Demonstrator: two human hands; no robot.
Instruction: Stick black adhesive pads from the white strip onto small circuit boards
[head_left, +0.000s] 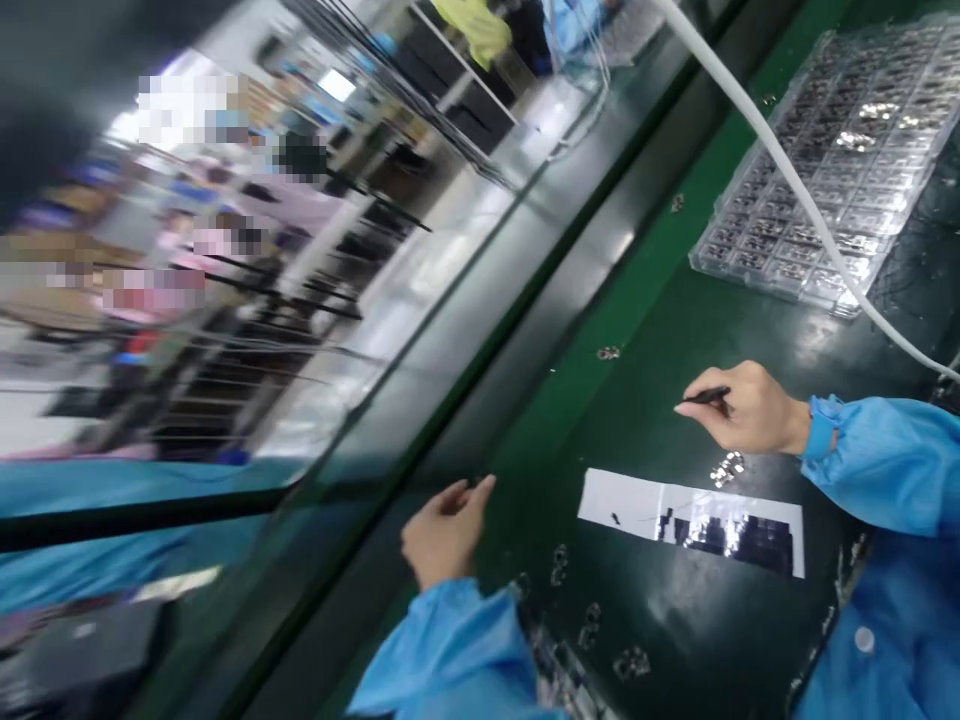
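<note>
One slim black pen-like tool point(707, 395) is partly hidden inside the right hand point(750, 408), so its full length is hard to make out. It lies between the thumb and the curled index finger, its tip near the thumb's tip. Those fingers are pinched together around it, raised over the dark green work surface point(712, 630). Near that hand sits a small cluster of shiny metal parts point(727, 468), and just beside the cluster is a white rectangular strip point(600, 495) bearing rows of small black pieces point(757, 540), some washed out by glare. The left hand point(442, 535) is apart from the strip, thumb and fingers curled close together; a small dark spot shows at their tips, but whether they grasp anything I cannot tell. Farther out, a clear plastic compartment tray point(765, 288) full of small metal parts is cut off by the frame, crossed by a white cable point(787, 170). Past the bench edge, the room and its people are blurred
</note>
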